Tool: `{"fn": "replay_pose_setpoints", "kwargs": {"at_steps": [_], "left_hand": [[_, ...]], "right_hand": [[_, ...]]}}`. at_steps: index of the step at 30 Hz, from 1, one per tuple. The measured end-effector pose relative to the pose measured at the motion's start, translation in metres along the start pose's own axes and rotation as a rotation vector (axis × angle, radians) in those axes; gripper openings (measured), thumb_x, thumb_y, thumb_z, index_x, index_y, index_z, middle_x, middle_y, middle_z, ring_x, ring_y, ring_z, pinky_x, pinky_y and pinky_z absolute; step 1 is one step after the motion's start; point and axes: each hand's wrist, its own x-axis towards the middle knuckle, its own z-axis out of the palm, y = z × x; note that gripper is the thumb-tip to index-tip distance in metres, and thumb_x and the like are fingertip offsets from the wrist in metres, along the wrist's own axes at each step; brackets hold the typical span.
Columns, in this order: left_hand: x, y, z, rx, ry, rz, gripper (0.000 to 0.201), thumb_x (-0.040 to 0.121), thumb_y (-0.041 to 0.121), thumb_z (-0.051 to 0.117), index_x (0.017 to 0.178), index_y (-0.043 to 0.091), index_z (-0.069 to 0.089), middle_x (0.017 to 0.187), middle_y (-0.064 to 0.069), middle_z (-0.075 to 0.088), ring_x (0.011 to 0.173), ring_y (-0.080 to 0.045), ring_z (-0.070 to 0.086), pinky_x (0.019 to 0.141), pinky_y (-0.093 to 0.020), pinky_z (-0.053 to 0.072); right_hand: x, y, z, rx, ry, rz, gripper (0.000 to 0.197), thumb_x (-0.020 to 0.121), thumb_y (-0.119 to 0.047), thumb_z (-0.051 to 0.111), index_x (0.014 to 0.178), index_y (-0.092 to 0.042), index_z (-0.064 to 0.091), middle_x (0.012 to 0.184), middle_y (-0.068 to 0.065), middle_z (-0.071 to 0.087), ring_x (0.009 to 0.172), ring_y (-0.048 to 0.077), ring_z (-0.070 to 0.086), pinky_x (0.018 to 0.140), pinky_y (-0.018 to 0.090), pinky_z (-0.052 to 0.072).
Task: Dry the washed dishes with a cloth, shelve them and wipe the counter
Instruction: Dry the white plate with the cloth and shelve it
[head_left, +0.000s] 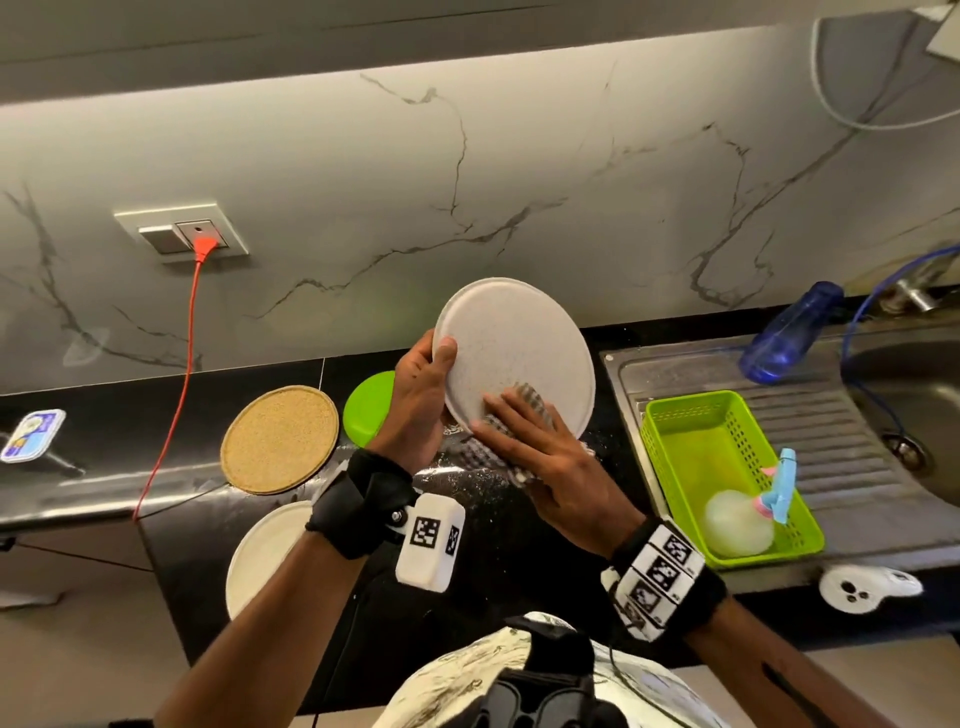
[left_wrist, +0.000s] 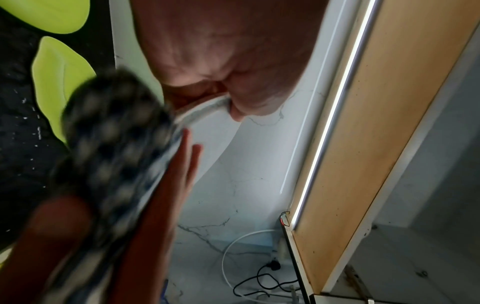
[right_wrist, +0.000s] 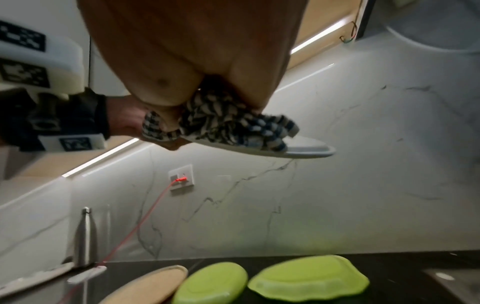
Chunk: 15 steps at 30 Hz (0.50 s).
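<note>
A white speckled plate (head_left: 519, 343) is held upright above the black counter (head_left: 498, 525). My left hand (head_left: 436, 374) grips its left rim, thumb on the face and fingers behind. A black-and-white checked cloth (head_left: 524, 397) lies over the plate's lower edge. My right hand (head_left: 519, 431) presses the cloth to the plate with fingers spread. In the right wrist view the bunched cloth (right_wrist: 233, 125) is pinched between thumb (right_wrist: 166, 96) and fingers on the plate's rim (right_wrist: 306, 150). The left wrist view shows the blurred cloth (left_wrist: 114, 133) and the plate rim (left_wrist: 205, 107).
Two green plates (right_wrist: 213, 283) (right_wrist: 309, 277) and a cork mat (head_left: 280, 439) lie on the counter behind my hands. A white plate (head_left: 265, 551) sits near the front edge. On the drainboard stand a green basket (head_left: 727, 467) and a blue bottle (head_left: 789, 332). An orange cable (head_left: 176, 395) hangs left.
</note>
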Motion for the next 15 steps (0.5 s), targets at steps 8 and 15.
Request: {"fn": "replay_pose_setpoints", "kwargs": {"at_steps": [8, 15], "left_hand": [[-0.012, -0.004, -0.011, -0.053, 0.029, -0.088, 0.036, 0.103, 0.022, 0.054, 0.137, 0.011, 0.060, 0.124, -0.007, 0.070, 0.106, -0.022, 0.068, 0.079, -0.047, 0.063], [-0.018, -0.009, 0.000, -0.156, -0.257, -0.224, 0.048, 0.095, 0.004, 0.058, 0.141, -0.005, 0.049, 0.128, -0.026, 0.063, 0.106, -0.034, 0.066, 0.080, -0.044, 0.063]], "right_hand": [[-0.029, 0.060, -0.006, 0.131, 0.190, 0.289, 0.072, 0.099, 0.003, 0.060, 0.157, -0.032, 0.038, 0.168, -0.013, 0.024, 0.158, 0.011, 0.012, 0.124, 0.060, 0.022], [-0.016, 0.011, -0.007, 0.261, 0.098, 0.178, 0.070, 0.094, -0.005, 0.056, 0.158, -0.027, 0.038, 0.167, -0.011, 0.027, 0.157, 0.008, 0.014, 0.129, 0.036, 0.012]]}}
